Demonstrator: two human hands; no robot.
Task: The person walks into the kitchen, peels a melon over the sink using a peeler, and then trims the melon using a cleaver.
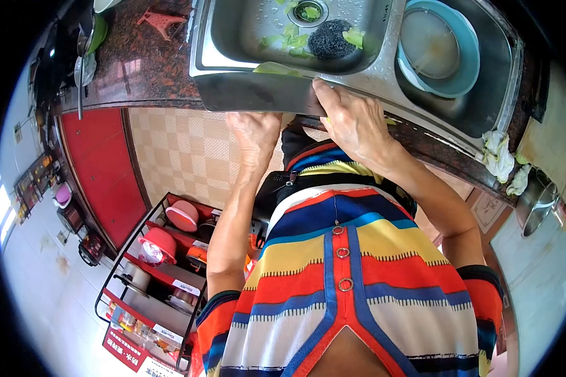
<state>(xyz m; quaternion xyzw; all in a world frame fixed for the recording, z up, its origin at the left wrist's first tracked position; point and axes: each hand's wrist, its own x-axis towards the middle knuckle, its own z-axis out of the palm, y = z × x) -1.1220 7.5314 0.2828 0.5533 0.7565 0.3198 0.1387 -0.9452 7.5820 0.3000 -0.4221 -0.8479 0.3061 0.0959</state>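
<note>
A wide cleaver (pixel 255 93) lies across the front edge of the sink, its broad blade facing up. My right hand (pixel 355 122) is wrapped round its handle end, with the thumb along the top. Just below the blade is my left hand (pixel 255 129), its fingers hidden behind the metal. A piece of pale green vegetable (pixel 277 68) shows above the blade's upper edge; how it is held is hidden. In the left basin (pixel 233 31), green peelings (pixel 292 39) lie around the drain, beside a dark scouring ball (pixel 331 39).
The right basin (pixel 497 81) holds a light blue tub (pixel 470 50) with a round strainer. A red peeler (pixel 162 23) rests on the dark counter (pixel 119 69). White cloths (pixel 498 156) hang at the right edge. A wire rack (pixel 148 276) stands at the lower left.
</note>
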